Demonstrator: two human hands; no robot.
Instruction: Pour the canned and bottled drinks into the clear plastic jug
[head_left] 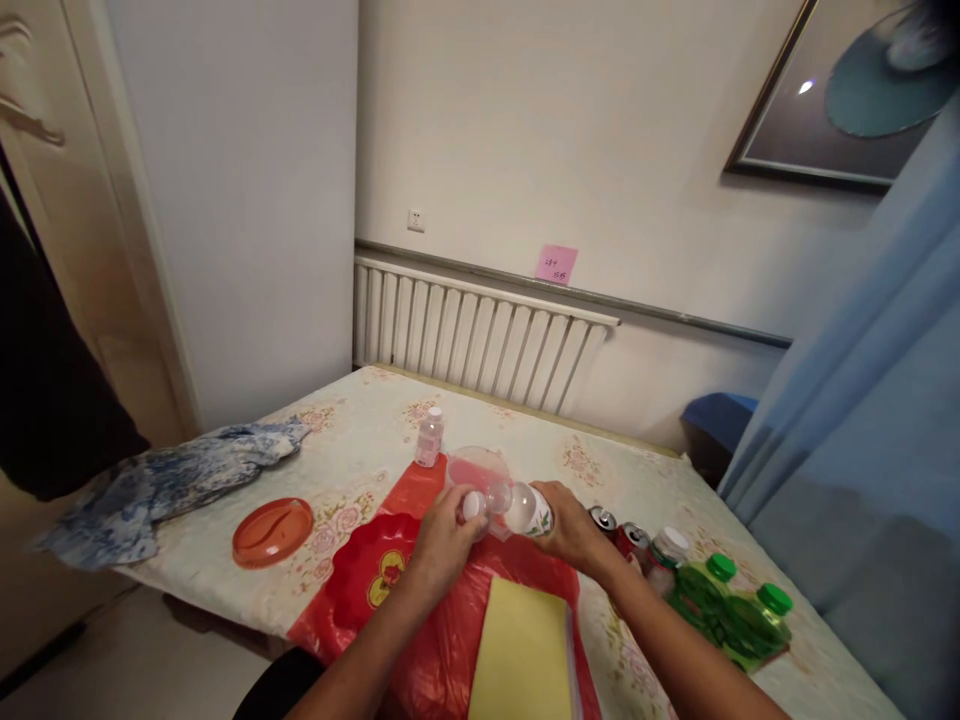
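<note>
Hands: two, both clasped on one clear bottle (517, 507) held sideways above the table (360, 440).
Left hand (442, 540): fingers gripping the white cap (472, 505).
Right hand (574, 525): fingers wrapped round the bottle body.
Bottles: one small one (430, 437) upright behind; two green-capped (731, 610) lying at right.
Cans: two (619, 530), beside the right wrist.
Dishes: one orange lid (272, 531); one red plate (375, 575).
Pad: one yellow (521, 655), on red plastic.

Clear bottle (525, 508) sideways, white cap (472, 505) on
</note>
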